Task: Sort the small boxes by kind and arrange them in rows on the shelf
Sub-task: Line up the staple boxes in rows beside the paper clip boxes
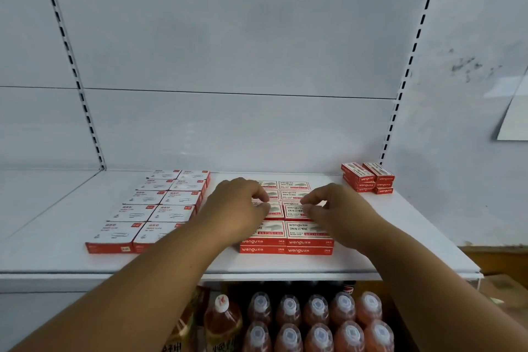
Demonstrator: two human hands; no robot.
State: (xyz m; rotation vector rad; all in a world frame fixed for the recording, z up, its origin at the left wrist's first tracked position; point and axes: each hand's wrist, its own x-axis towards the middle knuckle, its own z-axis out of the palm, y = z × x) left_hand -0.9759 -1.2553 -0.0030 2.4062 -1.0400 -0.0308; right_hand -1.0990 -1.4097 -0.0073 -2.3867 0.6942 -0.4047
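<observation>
Bottles (315, 323) below the shelf (285, 264) are waiting if you are nudging the near staple boxes (285, 237) forward while your left hand (237, 203) and right hand (334, 206) are each pinching a mid-row box, paper-clip boxes (154, 208) lying left.

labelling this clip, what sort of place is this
Probably a shop aisle: a white retail shelf on slotted uprights, rows of staple boxes, and bottled drinks stocked below.
</observation>
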